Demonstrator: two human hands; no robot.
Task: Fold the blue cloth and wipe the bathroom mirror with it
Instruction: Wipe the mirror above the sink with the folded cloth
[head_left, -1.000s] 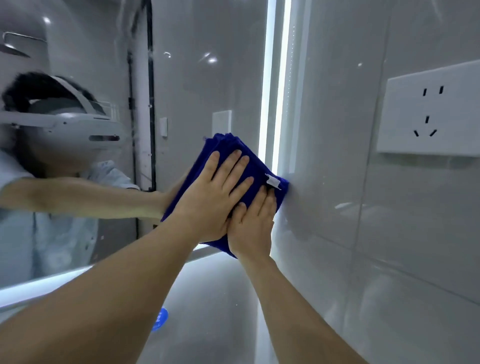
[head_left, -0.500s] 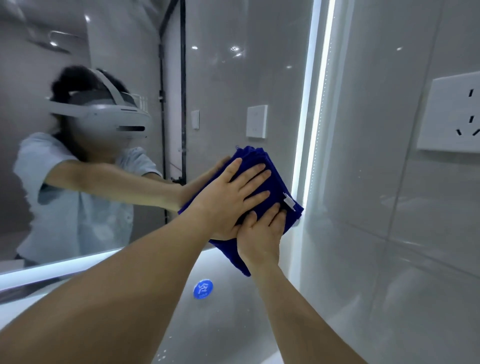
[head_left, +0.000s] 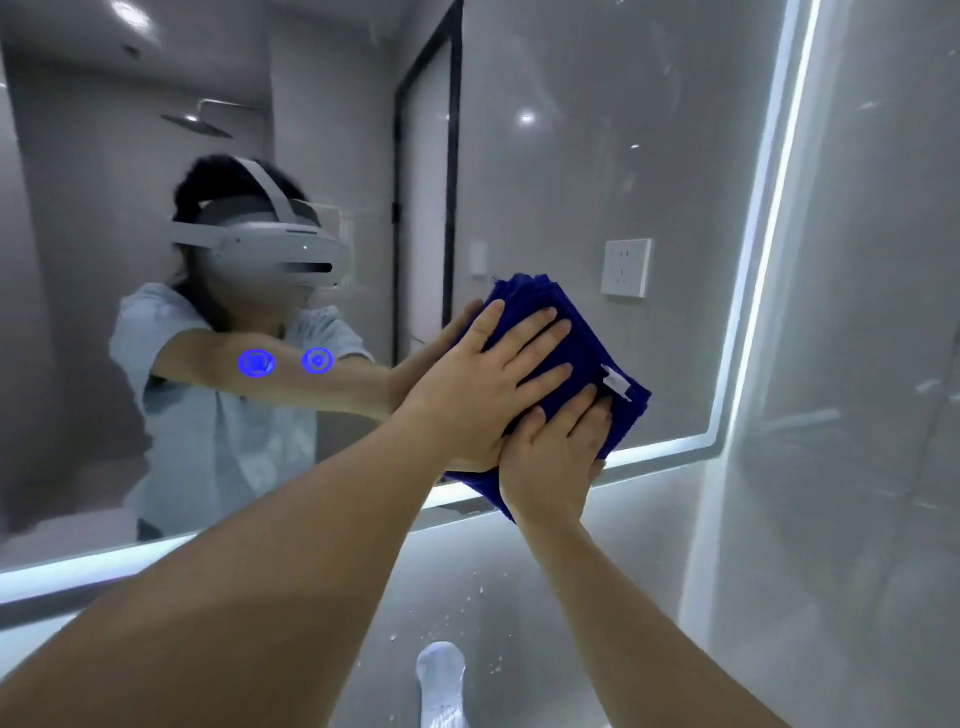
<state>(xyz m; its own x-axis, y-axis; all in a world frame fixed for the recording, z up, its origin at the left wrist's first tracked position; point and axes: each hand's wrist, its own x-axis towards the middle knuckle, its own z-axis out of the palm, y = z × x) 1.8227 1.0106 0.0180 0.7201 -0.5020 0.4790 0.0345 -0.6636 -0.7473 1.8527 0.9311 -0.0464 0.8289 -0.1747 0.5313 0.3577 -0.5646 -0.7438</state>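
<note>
The folded blue cloth (head_left: 587, 338), with a small white tag, lies flat against the bathroom mirror (head_left: 571, 156) near its lower right corner. My left hand (head_left: 483, 384) presses on the cloth with straight, spread fingers. My right hand (head_left: 558, 449) sits just below and partly under the left, its fingers straight on the cloth's lower part. The cloth's bottom corner hangs over the mirror's lit lower edge.
A lit strip (head_left: 753, 249) frames the mirror's right and bottom edges. Grey glossy wall tiles (head_left: 857, 364) stand to the right. Two blue touch icons (head_left: 285, 362) glow on the mirror at left. A white object (head_left: 441, 675) stands below on the wet counter.
Both hands have slid the cloth leftward along the mirror, away from the right lit edge and the tiled wall. The wall socket has left the view.
</note>
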